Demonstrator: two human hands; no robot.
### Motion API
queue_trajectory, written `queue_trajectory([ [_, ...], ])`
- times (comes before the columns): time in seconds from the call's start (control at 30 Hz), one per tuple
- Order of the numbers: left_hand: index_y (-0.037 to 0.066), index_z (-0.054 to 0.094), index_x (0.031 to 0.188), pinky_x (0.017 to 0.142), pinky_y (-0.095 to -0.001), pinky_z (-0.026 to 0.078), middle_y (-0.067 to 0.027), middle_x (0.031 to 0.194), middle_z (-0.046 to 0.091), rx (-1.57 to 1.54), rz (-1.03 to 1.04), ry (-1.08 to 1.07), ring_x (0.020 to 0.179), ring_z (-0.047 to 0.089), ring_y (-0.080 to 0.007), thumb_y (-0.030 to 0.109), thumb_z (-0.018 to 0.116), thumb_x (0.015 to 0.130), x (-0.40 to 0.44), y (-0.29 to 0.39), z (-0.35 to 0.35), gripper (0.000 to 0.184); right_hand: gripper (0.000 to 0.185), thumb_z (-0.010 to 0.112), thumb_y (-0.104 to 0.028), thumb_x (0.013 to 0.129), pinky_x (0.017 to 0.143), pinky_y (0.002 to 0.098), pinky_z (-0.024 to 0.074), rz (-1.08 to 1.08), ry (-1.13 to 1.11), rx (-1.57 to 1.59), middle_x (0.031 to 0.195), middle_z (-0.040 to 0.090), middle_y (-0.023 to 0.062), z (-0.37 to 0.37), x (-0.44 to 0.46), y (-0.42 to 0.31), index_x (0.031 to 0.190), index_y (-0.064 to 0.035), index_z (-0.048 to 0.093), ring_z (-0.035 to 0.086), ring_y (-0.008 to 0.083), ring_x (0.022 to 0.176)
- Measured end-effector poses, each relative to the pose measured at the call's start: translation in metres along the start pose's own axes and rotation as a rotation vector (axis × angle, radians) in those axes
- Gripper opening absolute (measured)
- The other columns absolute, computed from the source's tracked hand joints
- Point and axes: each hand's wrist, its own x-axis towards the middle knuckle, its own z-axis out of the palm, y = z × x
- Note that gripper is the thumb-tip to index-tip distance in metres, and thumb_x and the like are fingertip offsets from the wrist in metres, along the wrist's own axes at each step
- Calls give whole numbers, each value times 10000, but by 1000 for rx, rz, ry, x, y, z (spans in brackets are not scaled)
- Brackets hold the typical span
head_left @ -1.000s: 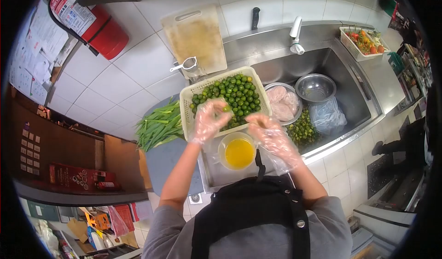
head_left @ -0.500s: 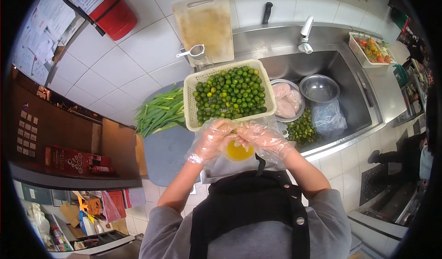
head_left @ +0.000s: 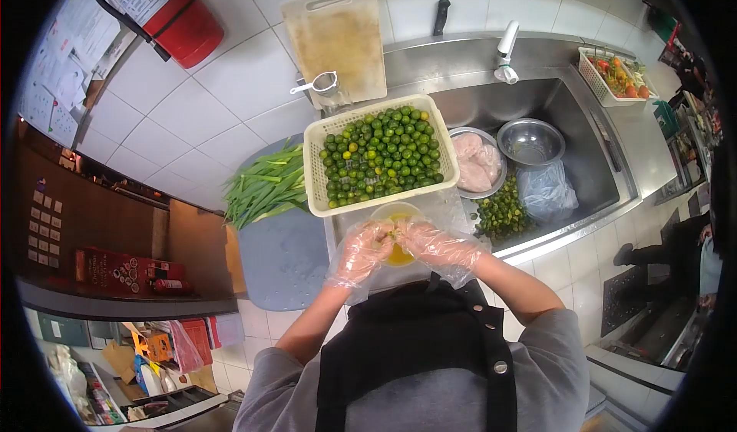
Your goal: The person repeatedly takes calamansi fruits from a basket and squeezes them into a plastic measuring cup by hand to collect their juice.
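A gloved left hand point(head_left: 362, 252) and right hand point(head_left: 434, 244) meet just below the frame's centre, fingertips together, pinching a lime point(head_left: 392, 233) over a tub point(head_left: 398, 206) of yellow liquid point(head_left: 400, 259). At centre, a basket point(head_left: 312, 167) holds limes point(head_left: 384, 152); cut fruit point(head_left: 503, 213) lies in the sink point(head_left: 530, 98) at right, near a bowl point(head_left: 492, 192) of meat point(head_left: 474, 163).

Left hand point(head_left: 362, 252), right hand point(head_left: 436, 245) together over yellow-liquid bowl point(head_left: 397, 207).
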Motion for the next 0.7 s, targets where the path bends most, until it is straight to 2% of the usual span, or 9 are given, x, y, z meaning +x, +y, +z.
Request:
queue_trajectory([
  [0.13,44,653,1036,719,-408,503,-161,913,658,46,43,71,821,628,-337,47,655,822,-6,8,6,214,243,372,-143,1011,707,361,493,14,1,-127,830,580,146,0,7,-11,1060,4,558,592,257,777],
  [0.2,48,669,1023,759,-425,501,-175,967,667,63,65,17,856,639,-355,61,659,829,-3,8,5,194,247,386,-172,1003,761,406,491,529,58,899,870,601,140,-12,18,-19,1051,4,552,599,310,823],
  [0.3,32,641,989,758,-440,491,-193,971,658,123,-61,-15,878,628,-386,66,628,849,-3,19,4,144,242,404,-185,985,803,440,479,650,47,991,937,622,172,-12,23,-26,1010,-2,561,597,372,893],
  [0.43,30,632,986,748,-441,483,-210,985,649,107,-135,-1,889,623,-404,72,615,862,-2,27,6,133,254,409,-198,996,774,453,485,714,97,1072,921,636,197,-14,28,-27,962,-9,574,609,408,867],
  [0.5,7,627,997,757,-406,498,-177,962,669,37,-202,3,875,654,-338,84,622,886,-1,33,7,135,317,401,-239,1018,746,482,489,525,-41,620,846,637,200,-14,27,-23,933,3,586,614,443,808],
  [0.53,7,627,997,757,-406,498,-177,962,669,36,-201,3,875,654,-338,84,622,886,-2,28,12,135,317,401,-239,1018,746,482,489,526,-41,619,846,637,200,-16,29,-21,933,3,586,614,443,808],
  [0.6,13,634,995,723,-331,510,-123,861,663,-168,-147,134,795,642,-189,48,627,888,-6,12,21,113,385,382,-289,1035,733,494,493,577,-89,551,803,646,187,-19,34,-21,934,4,610,628,433,766],
  [0.63,13,634,995,723,-331,510,-123,861,663,-167,-149,135,795,642,-189,48,627,888,-8,8,24,113,385,382,-289,1035,733,494,493,576,-90,553,803,646,187,-17,33,-21,934,4,610,628,433,766],
  [0.7,-3,644,983,799,-317,524,-59,913,682,-292,-279,186,886,632,-136,62,678,894,-10,4,27,115,402,357,-295,1043,747,474,495,622,11,718,834,653,195,-13,32,-20,937,-9,619,635,411,798],
])
